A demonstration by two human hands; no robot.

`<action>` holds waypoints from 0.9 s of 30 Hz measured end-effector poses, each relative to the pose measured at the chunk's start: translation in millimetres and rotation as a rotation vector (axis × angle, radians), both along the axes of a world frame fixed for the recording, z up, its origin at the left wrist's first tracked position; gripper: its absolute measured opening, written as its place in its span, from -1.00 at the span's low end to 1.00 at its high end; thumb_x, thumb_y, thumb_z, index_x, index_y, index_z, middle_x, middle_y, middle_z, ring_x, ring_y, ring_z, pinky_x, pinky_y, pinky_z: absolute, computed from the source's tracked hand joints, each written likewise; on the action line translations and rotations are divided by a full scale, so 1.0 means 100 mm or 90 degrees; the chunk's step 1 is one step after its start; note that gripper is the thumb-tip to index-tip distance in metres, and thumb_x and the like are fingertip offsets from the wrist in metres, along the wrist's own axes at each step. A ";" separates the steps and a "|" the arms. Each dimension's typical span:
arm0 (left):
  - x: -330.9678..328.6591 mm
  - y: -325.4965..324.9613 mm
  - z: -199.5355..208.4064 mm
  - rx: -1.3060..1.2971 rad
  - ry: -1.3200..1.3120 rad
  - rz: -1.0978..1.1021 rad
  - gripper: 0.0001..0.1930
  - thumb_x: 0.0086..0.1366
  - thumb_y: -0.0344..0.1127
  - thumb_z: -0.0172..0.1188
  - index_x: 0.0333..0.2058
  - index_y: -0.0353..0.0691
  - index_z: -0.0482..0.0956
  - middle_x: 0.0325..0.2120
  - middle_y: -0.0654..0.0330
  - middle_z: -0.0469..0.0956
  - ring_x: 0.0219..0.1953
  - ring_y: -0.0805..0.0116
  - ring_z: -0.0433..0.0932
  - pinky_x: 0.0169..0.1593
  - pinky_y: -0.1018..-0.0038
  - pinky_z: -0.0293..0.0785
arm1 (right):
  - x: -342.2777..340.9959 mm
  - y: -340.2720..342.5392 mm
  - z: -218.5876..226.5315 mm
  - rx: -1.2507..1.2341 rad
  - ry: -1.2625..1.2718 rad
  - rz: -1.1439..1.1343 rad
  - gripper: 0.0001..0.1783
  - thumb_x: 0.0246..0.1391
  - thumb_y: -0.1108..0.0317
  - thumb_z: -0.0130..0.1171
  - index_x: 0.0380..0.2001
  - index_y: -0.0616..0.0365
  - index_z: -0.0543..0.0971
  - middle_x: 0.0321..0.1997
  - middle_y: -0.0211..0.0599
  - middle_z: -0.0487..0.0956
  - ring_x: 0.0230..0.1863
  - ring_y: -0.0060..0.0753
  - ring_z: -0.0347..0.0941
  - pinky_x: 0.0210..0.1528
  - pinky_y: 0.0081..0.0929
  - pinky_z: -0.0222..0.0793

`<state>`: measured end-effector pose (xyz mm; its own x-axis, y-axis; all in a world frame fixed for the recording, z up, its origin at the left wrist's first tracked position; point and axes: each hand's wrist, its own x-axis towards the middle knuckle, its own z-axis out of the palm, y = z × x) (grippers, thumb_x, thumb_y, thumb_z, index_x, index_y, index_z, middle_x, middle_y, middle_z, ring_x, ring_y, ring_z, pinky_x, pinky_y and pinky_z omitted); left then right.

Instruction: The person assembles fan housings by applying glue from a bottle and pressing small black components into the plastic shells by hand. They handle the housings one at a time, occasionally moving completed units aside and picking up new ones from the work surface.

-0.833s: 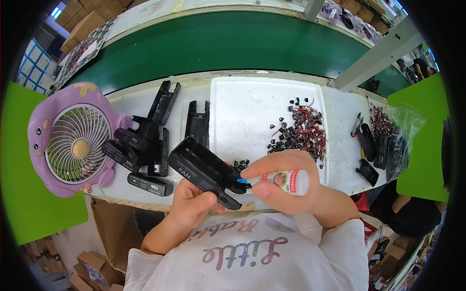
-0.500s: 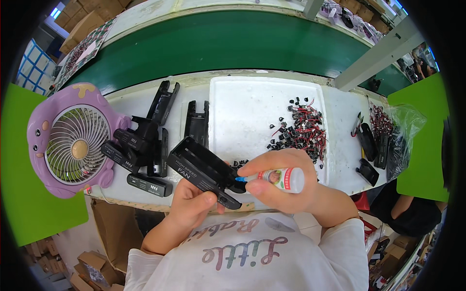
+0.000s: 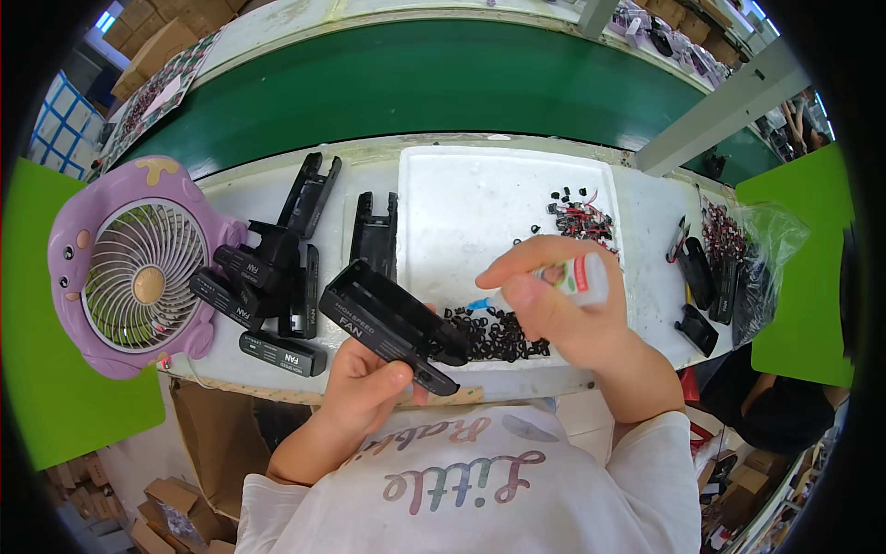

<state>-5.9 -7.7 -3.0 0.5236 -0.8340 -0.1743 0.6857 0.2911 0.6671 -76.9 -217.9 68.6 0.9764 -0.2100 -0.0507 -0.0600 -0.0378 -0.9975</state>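
Observation:
My left hand point(image 3: 366, 380) is closed around the lower end of a black plastic fan housing point(image 3: 383, 319), tilted with its hollow side up. Pale lettering runs along its near side. In my right hand point(image 3: 563, 309) is a small white glue bottle point(image 3: 585, 279) with a red and green label, lying nearly level. Its blue nozzle tip point(image 3: 478, 305) points left toward the housing, a short gap away from it. Below the nozzle lies a heap of small black plastic rings point(image 3: 503, 334) on a white foam tray point(image 3: 471, 212). My right hand hides part of the tray.
More black housings point(image 3: 268, 263) lie piled to the left, beside a purple animal-shaped fan point(image 3: 148, 282). Small parts with red wires point(image 3: 583, 222) sit at the tray's right. Farther right are dark housings point(image 3: 724, 286) and a clear plastic bag point(image 3: 771, 249). A green conveyor belt point(image 3: 415, 88) runs behind.
My right hand has drawn the bottle up and to the right, away from the housing, uncovering the black rings. My left hand and the housing have hardly moved.

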 end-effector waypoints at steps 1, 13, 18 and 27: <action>0.01 0.00 -0.01 -0.002 0.001 -0.001 -0.44 0.10 -0.29 0.24 0.05 -0.34 0.29 -0.01 0.07 0.39 -0.23 0.39 0.51 -0.42 0.55 0.44 | 0.02 0.00 -0.02 -0.003 0.008 -0.012 -0.75 0.01 0.27 0.12 -0.41 0.28 0.58 -0.64 -0.44 0.48 -0.73 -0.77 0.23 -0.70 -0.76 0.06; 0.03 0.00 -0.02 -0.012 -0.009 -0.019 -0.45 0.09 -0.27 0.25 0.04 -0.32 0.30 0.01 0.09 0.37 -0.21 0.39 0.50 -0.43 0.56 0.45 | 0.04 0.11 -0.17 0.042 -0.066 0.083 -0.86 -0.02 0.42 0.14 -0.40 0.27 0.57 -0.51 -0.33 0.56 -0.53 -0.63 0.40 -0.47 -0.67 0.28; 0.03 -0.02 -0.01 0.009 -0.005 -0.010 -0.43 0.09 -0.26 0.26 0.05 -0.32 0.29 -0.02 0.09 0.39 -0.22 0.40 0.50 -0.44 0.57 0.44 | 0.05 0.06 -0.09 -0.034 -0.077 0.074 -0.83 -0.02 0.38 0.13 -0.41 0.29 0.57 -0.53 -0.33 0.56 -0.54 -0.66 0.38 -0.51 -0.70 0.24; -0.03 -0.10 -0.01 0.049 -0.054 0.129 -0.39 0.03 -0.53 0.24 0.08 -0.28 0.24 0.02 0.12 0.35 -0.06 0.41 0.42 -0.07 0.49 0.40 | 0.60 -0.45 -0.33 -0.561 -0.081 -0.056 -0.81 -0.04 0.41 0.17 -0.29 0.14 0.51 -0.38 -0.30 0.52 -0.34 -0.33 0.46 -0.31 -0.50 0.35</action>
